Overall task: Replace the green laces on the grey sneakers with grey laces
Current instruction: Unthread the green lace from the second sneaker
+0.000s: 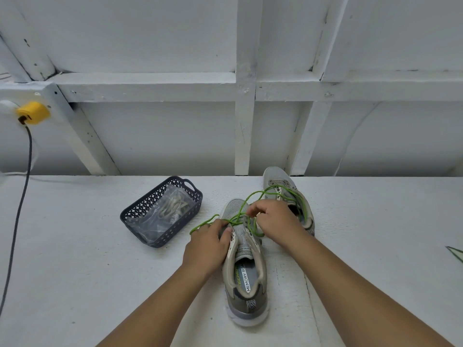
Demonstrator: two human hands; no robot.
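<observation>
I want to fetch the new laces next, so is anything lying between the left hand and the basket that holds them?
Nothing visible does. The left hand holds the near sneaker beside its green lace; only bare white table lies between it and the basket, where the bagged laces sit uncovered.

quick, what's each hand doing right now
Left hand: grips the near sneaker, fingers at its green lace.
Right hand: pinches the green lace.
</observation>
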